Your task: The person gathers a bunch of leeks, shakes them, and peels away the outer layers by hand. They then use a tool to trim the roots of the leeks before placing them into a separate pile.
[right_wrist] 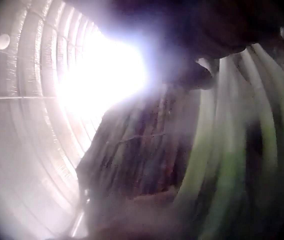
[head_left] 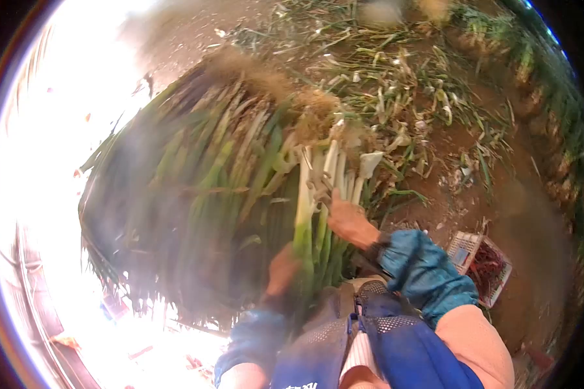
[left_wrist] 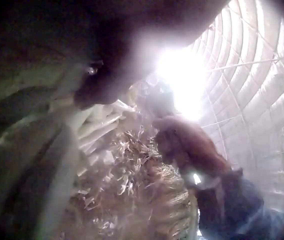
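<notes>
Over a littered dirt floor, both hands, left [head_left: 281,269] and right [head_left: 350,222], clasp a small bunch of green onions [head_left: 315,214]; light, limp, best gripped mid-stalk.

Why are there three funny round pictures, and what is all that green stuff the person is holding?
A person wears three small cameras: one on the head, one on each wrist. The head picture looks down at both arms in blue sleeves. The left hand and right hand hold a small bunch of green onions, white at one end, green at the other. Beside it lies a big pile of green onions. The dirt ground has scraps on it and a small basket. The wrist pictures are very close and blurry: stalks, roots and a bright curved plastic roof.
</notes>
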`<state>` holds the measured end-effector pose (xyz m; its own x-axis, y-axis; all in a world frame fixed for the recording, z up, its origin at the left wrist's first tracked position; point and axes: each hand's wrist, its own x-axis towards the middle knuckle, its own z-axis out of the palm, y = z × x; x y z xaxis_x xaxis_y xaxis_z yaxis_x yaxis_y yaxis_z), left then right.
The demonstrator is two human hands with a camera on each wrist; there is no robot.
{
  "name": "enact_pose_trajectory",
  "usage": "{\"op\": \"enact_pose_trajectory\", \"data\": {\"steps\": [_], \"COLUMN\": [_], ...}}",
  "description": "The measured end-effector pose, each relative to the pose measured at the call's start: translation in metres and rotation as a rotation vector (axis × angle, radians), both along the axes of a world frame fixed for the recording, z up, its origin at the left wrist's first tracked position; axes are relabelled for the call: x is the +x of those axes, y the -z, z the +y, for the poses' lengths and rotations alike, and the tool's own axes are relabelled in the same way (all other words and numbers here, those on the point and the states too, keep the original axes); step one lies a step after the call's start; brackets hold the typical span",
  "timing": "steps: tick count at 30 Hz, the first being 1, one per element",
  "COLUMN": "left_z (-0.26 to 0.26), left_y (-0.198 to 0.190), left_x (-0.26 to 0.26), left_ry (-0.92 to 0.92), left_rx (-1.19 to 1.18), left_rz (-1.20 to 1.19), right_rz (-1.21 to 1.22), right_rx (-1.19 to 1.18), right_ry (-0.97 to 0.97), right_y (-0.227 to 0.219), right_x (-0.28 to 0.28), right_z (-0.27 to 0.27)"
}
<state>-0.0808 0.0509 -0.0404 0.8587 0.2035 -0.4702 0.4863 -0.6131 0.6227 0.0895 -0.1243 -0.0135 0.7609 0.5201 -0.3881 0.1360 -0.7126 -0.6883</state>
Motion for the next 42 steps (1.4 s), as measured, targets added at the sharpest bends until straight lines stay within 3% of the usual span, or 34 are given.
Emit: {"op": "enact_pose_trajectory", "data": {"steps": [3, 5, 6, 7, 8, 9, 11, 14, 17, 20, 24, 30, 36, 39, 42], "left_z": [-0.001, 0.004, 0.022, 0.050, 0.088, 0.121, 0.138, 0.183, 0.153, 0.090, 0.045, 0.045, 0.044, 0.042, 0.038], "left_y": [0.006, 0.007, -0.004, -0.017, -0.016, -0.025, -0.080, -0.040, -0.042, -0.042, -0.012, -0.006, -0.018, -0.037, -0.040], "left_x": [0.026, 0.052, 0.070, 0.090, 0.102, 0.111, 0.149, 0.156, 0.156, 0.142, 0.131, 0.117, 0.105, 0.092, 0.076], "left_ry": [0.053, 0.129, 0.100, 0.071, 0.150, 0.140, 0.018, 0.066, 0.165, 0.186, -0.065, -0.111, -0.080, -0.120, -0.145], "left_rx": [0.085, 0.239, 0.294, 0.348, 0.601, 0.815, 1.115, 1.184, 1.078, 0.672, 0.449, 0.415, 0.487, 0.307, 0.286], "left_rz": [-0.013, -0.039, -0.147, -0.258, -0.425, -0.795, -0.563, -0.335, -0.115, -0.063, 0.172, 0.054, 0.175, 0.220, 0.238], "right_rz": [0.019, 0.094, 0.128, -0.015, -0.017, -0.014, 0.008, 0.028, 0.032, 0.056, 0.060, 0.089, 0.101, 0.050, -0.060], "right_rx": [-0.049, -0.175, -0.241, -0.150, -0.155, -0.162, -0.137, -0.106, -0.029, 0.018, -0.029, -0.010, -0.024, -0.002, 0.012], "right_ry": [-0.179, -0.205, -0.213, -0.152, -0.144, -0.133, -0.157, -0.181, -0.133, -0.156, -0.266, -0.274, -0.244, -0.182, -0.130], "right_y": [-0.028, -0.015, -0.004, 0.019, 0.008, -0.003, -0.007, -0.011, -0.012, -0.032, -0.054, -0.037, -0.048, -0.028, -0.014], "right_x": [-0.023, -0.013, -0.007, -0.007, -0.003, -0.002, -0.009, -0.022, -0.030, -0.046, -0.066, -0.065, -0.065, -0.048, -0.028], "right_z": [-0.010, -0.019, -0.026, -0.036, -0.034, -0.033, -0.024, -0.015, -0.014, -0.020, -0.027, -0.014, -0.007, 0.002, 0.012]}}
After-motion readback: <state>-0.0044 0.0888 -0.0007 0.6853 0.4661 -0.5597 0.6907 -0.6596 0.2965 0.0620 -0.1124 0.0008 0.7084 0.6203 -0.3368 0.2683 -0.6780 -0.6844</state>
